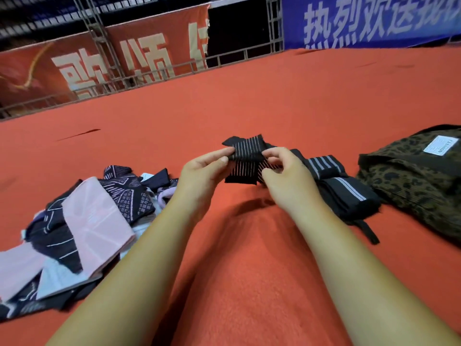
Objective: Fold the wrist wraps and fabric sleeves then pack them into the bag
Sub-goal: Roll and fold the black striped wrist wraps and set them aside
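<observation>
Wrist wrap [247, 149], black with thin pale stripes, held up off the red carpet [249, 96] in the middle of the view, between both hands. Partly folded, one flap sticking up and back, lower part hanging toward the carpet. Left hand [203, 172] at the wrap's left edge, thumb and fingers [219, 156] closed in a pinch on the cloth. Right hand [287, 171] at the right edge, fingers [274, 152] curled over the top and gripping the same wrist wrap. Both forearms bare, reaching in from the bottom of the frame.

Just right of the right hand, lying on the carpet: folded wraps [341, 188], black with broader grey stripes, stacked together, a black strap trailing out toward the near side. Further right, touching them or just beside them, hard to say which: bag [419, 181], leopard-print, slumped on the carpet, white label [440, 145] on its upper part; opening not clearly visible.

On the left, well apart from the held wrap: fabric sleeves [99, 213] in a loose heap, pink, pale blue and black with white line patterns, overlapping one another, some flat, some crumpled.

Along the far edge of the carpet: metal frame [274, 21], red banner [74, 68] with large pale characters, blue banner [374, 21] with white characters.
</observation>
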The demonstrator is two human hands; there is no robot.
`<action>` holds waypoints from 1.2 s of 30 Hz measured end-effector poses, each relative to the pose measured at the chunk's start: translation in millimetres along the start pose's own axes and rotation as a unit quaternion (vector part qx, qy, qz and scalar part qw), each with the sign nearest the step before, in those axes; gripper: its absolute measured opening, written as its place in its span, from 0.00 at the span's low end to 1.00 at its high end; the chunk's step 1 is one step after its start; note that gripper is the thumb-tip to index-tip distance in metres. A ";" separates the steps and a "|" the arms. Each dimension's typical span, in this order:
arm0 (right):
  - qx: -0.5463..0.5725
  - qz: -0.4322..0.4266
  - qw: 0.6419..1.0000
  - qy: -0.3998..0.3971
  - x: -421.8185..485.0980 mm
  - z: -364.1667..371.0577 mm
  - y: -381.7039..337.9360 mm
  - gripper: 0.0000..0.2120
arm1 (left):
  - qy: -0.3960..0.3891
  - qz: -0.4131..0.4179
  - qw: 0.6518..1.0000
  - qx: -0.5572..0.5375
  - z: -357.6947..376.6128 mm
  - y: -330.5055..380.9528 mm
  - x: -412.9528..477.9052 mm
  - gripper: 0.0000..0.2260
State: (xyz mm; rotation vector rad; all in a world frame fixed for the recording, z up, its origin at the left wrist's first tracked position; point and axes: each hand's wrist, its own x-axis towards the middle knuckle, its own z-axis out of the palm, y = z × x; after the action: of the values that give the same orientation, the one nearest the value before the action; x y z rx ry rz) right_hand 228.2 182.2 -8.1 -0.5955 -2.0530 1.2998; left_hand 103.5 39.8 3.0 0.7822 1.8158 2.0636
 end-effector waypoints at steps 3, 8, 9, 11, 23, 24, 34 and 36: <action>0.032 0.019 0.999 -0.034 -11.9 4.1 -10.5 0.25 | 0.001 -0.030 1.000 -0.003 -11.4 19.0 -28.4 0.14; 0.192 0.050 0.970 -0.139 -35.4 23.0 -21.6 0.24 | 0.022 -0.060 0.998 -0.017 -46.5 29.0 -66.4 0.12; 0.222 0.052 0.961 -0.154 -40.8 28.0 -23.8 0.22 | 0.026 -0.064 0.998 -0.010 -53.5 28.3 -73.7 0.11; 0.253 0.049 0.948 -0.186 -53.9 36.8 -30.8 0.22 | 0.038 -0.066 0.997 0.022 -65.9 29.3 -89.9 0.11; 0.142 0.067 0.977 -0.147 -110.3 101.5 -60.2 0.12 | 0.043 -0.219 0.974 -0.040 -121.8 20.1 -173.0 0.07; 0.069 0.066 0.980 -0.175 -112.8 103.5 -60.8 0.08 | 0.080 -0.202 0.973 -0.074 -126.3 19.3 -174.6 0.08; -0.187 -0.242 0.881 -0.361 -110.8 127.3 -33.6 0.34 | 0.103 -0.044 0.986 0.122 -175.1 20.0 -181.3 0.12; -0.123 -0.185 0.863 -0.453 -114.7 129.7 -32.9 0.27 | 0.100 -0.033 0.987 0.119 -181.8 20.0 -179.7 0.12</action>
State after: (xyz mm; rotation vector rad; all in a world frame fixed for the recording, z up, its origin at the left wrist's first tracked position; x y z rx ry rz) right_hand 214.7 11.5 -49.7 0.4257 -2.9159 1.1883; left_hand 149.6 -210.8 -26.4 0.5784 2.1959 1.9693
